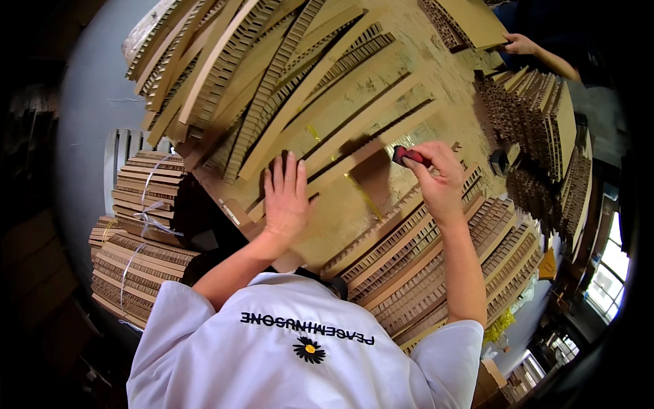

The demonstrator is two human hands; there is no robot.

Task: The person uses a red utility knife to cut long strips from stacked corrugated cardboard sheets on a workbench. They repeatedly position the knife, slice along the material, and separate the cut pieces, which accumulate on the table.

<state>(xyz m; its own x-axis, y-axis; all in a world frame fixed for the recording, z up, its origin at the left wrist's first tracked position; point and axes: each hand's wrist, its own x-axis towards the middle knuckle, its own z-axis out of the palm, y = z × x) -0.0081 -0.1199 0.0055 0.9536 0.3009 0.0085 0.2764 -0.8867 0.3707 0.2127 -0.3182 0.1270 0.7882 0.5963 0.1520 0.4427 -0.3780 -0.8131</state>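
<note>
Cardboard strips (340, 129) with honeycomb edges lie fanned across the tabletop (443, 75), from about 10 o'clock round to 1 o'clock of the picture's middle; they overlap so much that I cannot count them. The left hand (286, 198) lies flat near the centre, fingers spread and together pressing down on one strip, holding nothing. The right hand (439, 180), at about 3 o'clock from the left, is closed around a small red tool (407, 156); only its red end shows, the rest is hidden inside the fist, so its kind is hard to make out.

More strips (443, 266) are stacked at 4 o'clock, partly covered by the right forearm. Two tied bundles of strips (146, 225) sit at 8 o'clock below the tabletop edge, bound with pale string. Another upright stack (538, 116) stands at 2 o'clock, its far side cut off by the dark rim. One other person's hand (521, 44) reaches in at 1 o'clock, touching a flat cardboard piece (477, 20); their body is lost in shadow. A white shirt (306, 347) fills the bottom.
</note>
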